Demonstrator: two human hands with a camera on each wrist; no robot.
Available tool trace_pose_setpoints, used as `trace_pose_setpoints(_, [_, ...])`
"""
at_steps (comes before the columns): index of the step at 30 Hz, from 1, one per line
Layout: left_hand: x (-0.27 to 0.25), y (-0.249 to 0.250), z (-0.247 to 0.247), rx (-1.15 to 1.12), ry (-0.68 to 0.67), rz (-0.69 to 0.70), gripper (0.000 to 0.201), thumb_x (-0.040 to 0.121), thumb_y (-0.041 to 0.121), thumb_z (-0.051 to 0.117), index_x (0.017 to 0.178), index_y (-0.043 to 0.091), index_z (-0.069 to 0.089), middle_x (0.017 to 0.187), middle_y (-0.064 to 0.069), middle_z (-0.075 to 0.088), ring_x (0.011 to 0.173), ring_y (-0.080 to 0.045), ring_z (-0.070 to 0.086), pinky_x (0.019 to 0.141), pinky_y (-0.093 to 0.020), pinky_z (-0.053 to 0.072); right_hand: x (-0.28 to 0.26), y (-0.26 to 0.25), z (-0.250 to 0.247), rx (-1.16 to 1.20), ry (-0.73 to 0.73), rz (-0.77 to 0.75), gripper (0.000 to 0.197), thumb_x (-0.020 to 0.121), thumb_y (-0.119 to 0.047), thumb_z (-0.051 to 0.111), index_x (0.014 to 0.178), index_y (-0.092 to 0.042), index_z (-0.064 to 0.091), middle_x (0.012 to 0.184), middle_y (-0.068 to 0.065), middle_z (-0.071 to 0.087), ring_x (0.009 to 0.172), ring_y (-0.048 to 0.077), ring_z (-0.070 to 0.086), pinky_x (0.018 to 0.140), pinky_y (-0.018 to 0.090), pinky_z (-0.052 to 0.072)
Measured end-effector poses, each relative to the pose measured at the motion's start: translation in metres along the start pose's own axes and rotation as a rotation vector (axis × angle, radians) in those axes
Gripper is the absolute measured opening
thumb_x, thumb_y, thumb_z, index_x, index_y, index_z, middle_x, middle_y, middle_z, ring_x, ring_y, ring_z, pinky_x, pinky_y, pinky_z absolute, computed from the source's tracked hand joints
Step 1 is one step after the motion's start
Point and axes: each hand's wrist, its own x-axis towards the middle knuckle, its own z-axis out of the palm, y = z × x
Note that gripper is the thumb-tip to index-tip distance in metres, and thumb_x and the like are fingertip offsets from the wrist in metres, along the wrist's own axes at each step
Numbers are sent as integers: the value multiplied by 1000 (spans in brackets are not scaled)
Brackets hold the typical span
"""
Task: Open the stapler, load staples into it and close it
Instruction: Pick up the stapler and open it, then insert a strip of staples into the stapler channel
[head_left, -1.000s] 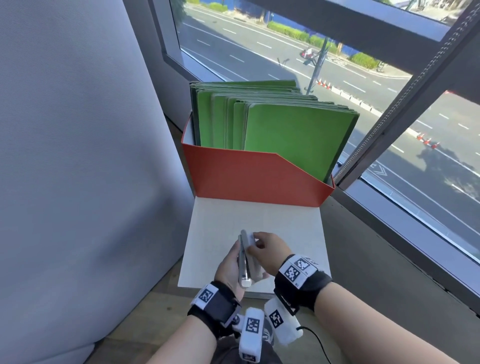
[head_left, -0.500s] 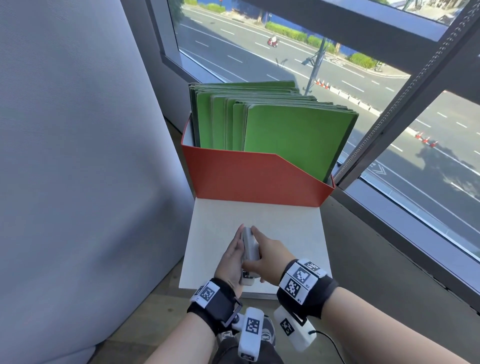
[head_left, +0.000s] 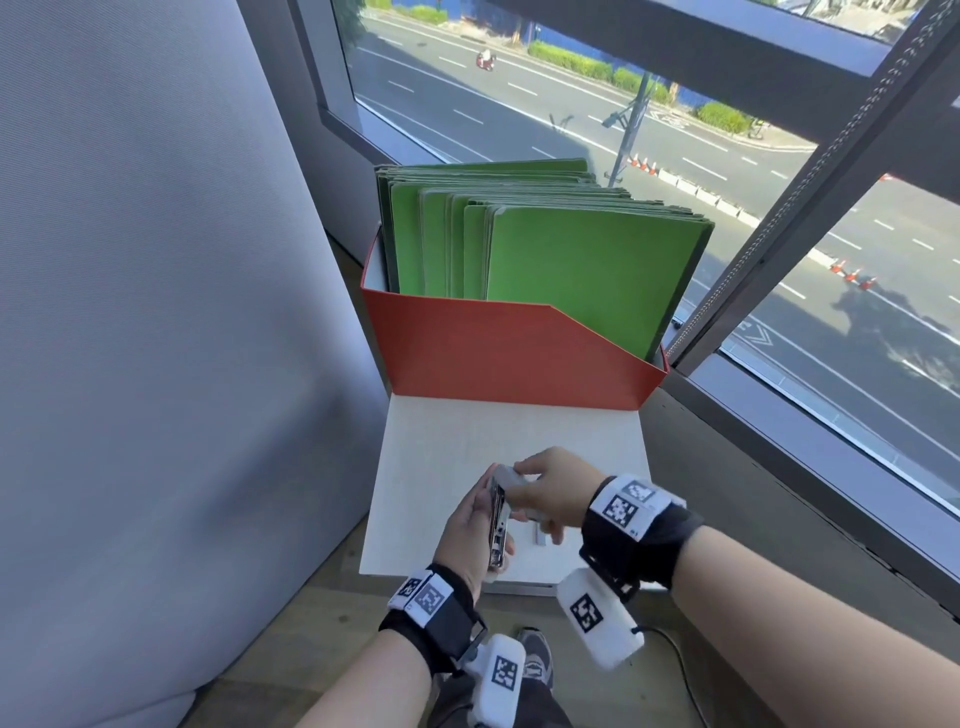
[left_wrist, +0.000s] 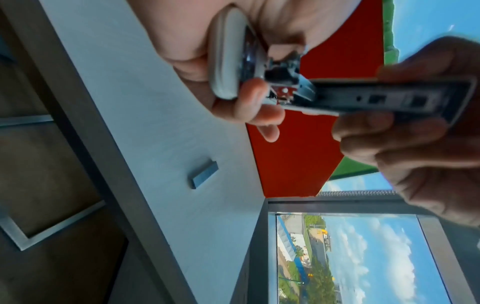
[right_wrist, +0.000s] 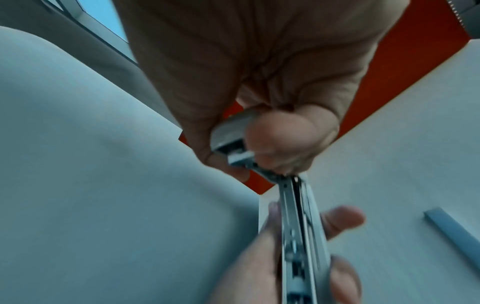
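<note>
Gripping hands (head_left: 511, 512) spread hinged metal stapler (head_left: 497, 525); flat staple strip (head_left: 542, 535) nearby.

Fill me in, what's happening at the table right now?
A person is opening a stapler over the small white table. The left hand holds the metal base and magazine, while the right hand grips the white top cover and has it swung away from the base. A strip of staples lies on the table, not yet loaded. A red file box of green folders stands behind.
</note>
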Motion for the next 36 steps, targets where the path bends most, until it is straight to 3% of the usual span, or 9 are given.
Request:
trace_pose_setpoints(2, [-1,-1,-3,31,-21,9,36,100,42,32,123,39,59,78,-7,70,47,-16,48,43,-21,27,2,0,-12,-27,-17,2,17,77,-22,55,68,-9,62,51,6,55,36,18,48,53,29,45])
trace_pose_setpoints(5, [-3,2,-4,66,-41,15,37,101,38,31,125,32,58,89,-11,74,48,-17,50,41,-23,33,9,-3,-27,-56,19,17,20,74,-21,57,62,-7,66,54,10,60,39,20,46,55,30,43])
trace_pose_setpoints(9, [-4,4,-5,69,-61,12,36,102,33,31,125,31,57,98,-14,76,48,-18,51,42,-23,35,17,-7,-45,-107,109,-51,24,77,-19,56,66,-3,71,60,14,69,42,19,54,53,30,48])
trace_pose_setpoints(15, [-12,10,-5,-9,-109,-26,35,101,33,33,126,33,57,95,-14,75,44,-15,50,39,-21,30,35,-4,-63,-50,167,-123,24,83,-30,66,78,-7,69,66,8,75,53,14,63,64,32,54])
trace_pose_setpoints(20, [-23,16,-2,-114,-187,-47,35,101,34,34,126,32,58,97,-14,75,42,-13,53,35,-18,30,52,2,-69,107,186,-172,29,82,-36,68,87,-7,66,63,3,69,45,8,60,56,22,47])
trace_pose_setpoints(30, [-31,21,-8,-180,-179,-45,36,99,35,34,126,26,56,105,-22,73,41,-14,54,33,-18,31,90,17,-44,375,117,-123,38,78,-44,70,81,-7,65,54,5,61,49,20,51,49,28,44])
trace_pose_setpoints(33, [-31,23,-5,-118,-173,-16,45,91,46,40,127,24,54,104,-21,74,47,-17,60,36,-23,39,94,19,-43,380,124,-124,44,78,-46,70,86,-2,66,53,3,61,49,20,52,52,30,47])
trace_pose_setpoints(36, [-31,29,-2,-59,-175,0,39,95,37,40,122,13,55,96,-16,76,59,-20,67,50,-24,47,93,16,-44,301,132,-146,45,78,-52,67,86,-7,68,57,4,63,51,20,54,58,31,49])
